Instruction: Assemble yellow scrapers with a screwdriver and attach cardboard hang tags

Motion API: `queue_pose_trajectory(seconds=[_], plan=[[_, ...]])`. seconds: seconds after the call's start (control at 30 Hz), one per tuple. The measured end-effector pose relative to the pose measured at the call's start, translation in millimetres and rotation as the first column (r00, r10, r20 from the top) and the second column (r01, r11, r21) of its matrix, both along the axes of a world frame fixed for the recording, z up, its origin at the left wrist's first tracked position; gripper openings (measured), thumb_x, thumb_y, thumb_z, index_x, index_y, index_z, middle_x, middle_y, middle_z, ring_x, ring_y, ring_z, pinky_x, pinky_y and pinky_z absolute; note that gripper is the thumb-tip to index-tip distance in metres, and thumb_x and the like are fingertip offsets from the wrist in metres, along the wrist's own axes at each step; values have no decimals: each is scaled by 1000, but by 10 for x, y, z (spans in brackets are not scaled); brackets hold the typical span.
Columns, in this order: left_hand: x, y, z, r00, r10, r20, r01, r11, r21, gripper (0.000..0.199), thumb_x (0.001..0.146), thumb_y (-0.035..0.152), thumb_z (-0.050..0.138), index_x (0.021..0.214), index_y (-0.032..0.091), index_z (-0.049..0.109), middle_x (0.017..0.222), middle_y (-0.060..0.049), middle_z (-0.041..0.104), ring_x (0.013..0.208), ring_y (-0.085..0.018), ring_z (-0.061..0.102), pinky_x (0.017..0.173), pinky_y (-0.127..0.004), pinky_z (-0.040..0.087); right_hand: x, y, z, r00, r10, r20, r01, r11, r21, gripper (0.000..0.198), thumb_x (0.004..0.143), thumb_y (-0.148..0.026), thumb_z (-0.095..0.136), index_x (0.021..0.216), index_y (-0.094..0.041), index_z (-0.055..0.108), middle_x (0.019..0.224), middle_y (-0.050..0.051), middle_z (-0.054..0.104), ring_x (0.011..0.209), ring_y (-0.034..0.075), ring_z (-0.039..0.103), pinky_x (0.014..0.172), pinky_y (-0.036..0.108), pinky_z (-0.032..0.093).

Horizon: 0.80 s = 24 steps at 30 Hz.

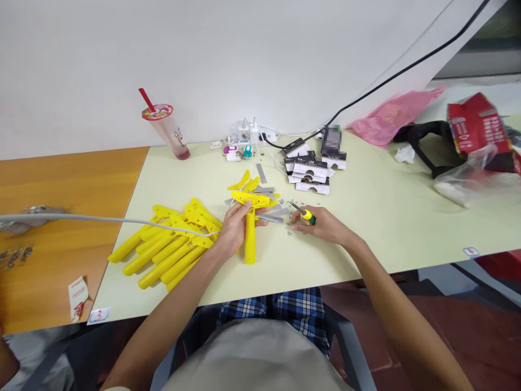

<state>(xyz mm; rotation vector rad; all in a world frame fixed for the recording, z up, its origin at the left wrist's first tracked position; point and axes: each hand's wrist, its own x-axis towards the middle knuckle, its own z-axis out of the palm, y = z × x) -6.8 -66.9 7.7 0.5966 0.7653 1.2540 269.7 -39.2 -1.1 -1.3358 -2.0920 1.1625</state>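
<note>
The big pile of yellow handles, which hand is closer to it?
Left. The left hand is just beside the pile's right side; the right hand is farther right, holding a screwdriver.

One screwdriver (308,217), one cup (167,132), one straw (147,100), several yellow handles (148,255) (overlapping, uncountable)

pale grey shirt (256,358) | blue-white plaid shorts (301,315), possibly trousers | forearms (391,288) bare

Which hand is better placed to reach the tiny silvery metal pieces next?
Likely the right hand: it's beside those metal pieces, though holding a yellow-and-green screwdriver. The left hand grips a T-shaped yellow plastic handle.
</note>
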Motion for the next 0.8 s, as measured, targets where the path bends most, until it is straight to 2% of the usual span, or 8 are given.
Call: queue_pose_trajectory(seconds=[0.1, 0.23, 0.3, 0.47, 0.57, 0.63, 0.7, 0.8], plan=[[-28, -16, -9, 999, -13, 29, 13, 1000, -9, 32, 88, 37, 86, 106, 15, 72, 128, -15, 76, 117, -33, 77, 82, -34, 68, -22, -18, -3, 1000, 18, -20, -19, 1000, -25, 39, 88, -53, 78, 73, -25, 56, 106, 7, 80, 89, 26, 70, 79, 41, 51], [-58, -25, -26, 999, -20, 41, 21, 999, -27, 29, 89, 37, 84, 102, 15, 71, 126, -14, 77, 114, -31, 77, 80, -33, 67, -58, -17, -35, 999, -45, -26, 44, 998, -37, 34, 88, -56, 76, 82, -24, 66, 87, 3, 73, 71, 21, 64, 74, 39, 50], [-71, -25, -29, 999, -14, 46, 16, 999, -37, 28, 90, 35, 83, 104, 15, 71, 126, -15, 77, 114, -31, 77, 79, -32, 67, -70, -14, -57, 998, -55, -30, 54, 998, -15, 35, 89, -57, 76, 84, -24, 68, 82, 2, 70, 70, 21, 63, 74, 39, 50], [-101, -9, -25, 998, 34, 59, -30, 998, -59, 28, 89, 33, 81, 108, 14, 72, 124, -16, 78, 113, -31, 78, 81, -32, 67, -168, -9, -54, 998, -53, 39, 48, 990, 129, 28, 92, -51, 73, 90, -24, 67, 88, 5, 72, 78, 24, 64, 76, 38, 48], [-109, 4, -28, 996, 50, 75, -46, 998, -53, 28, 89, 32, 82, 109, 15, 72, 123, -15, 78, 113, -30, 78, 79, -31, 67, -349, 38, -19, 997, -36, 61, 20, 970, 244, 23, 95, -46, 71, 99, -24, 70, 92, 7, 73, 87, 27, 66, 81, 39, 48], [-113, 10, -30, 994, 59, 95, -55, 998, -43, 27, 88, 31, 83, 107, 16, 71, 123, -14, 79, 113, -30, 78, 78, -30, 67, -503, 103, -9, 998, 11, 58, -27, 960, 278, 19, 95, -42, 72, 100, -24, 72, 93, 7, 73, 92, 28, 67, 86, 39, 48], [-122, 14, -24, 991, 75, 110, -72, 997, -34, 26, 87, 31, 84, 103, 16, 70, 123, -14, 79, 113, -30, 78, 78, -31, 67, -647, 185, -16, 996, 49, 74, -67, 962, 265, 15, 90, -37, 76, 96, -24, 73, 89, 5, 73, 90, 27, 67, 85, 39, 48], [-160, 21, 5, 987, 102, 123, -101, 995, -17, 27, 87, 34, 86, 101, 18, 69, 124, -13, 79, 113, -30, 78, 79, -32, 67, -789, 296, -27, 995, 57, 78, -70, 983, 168, 15, 81, -35, 82, 85, -24, 73, 83, 2, 72, 80, 24, 64, 77, 36, 45]])
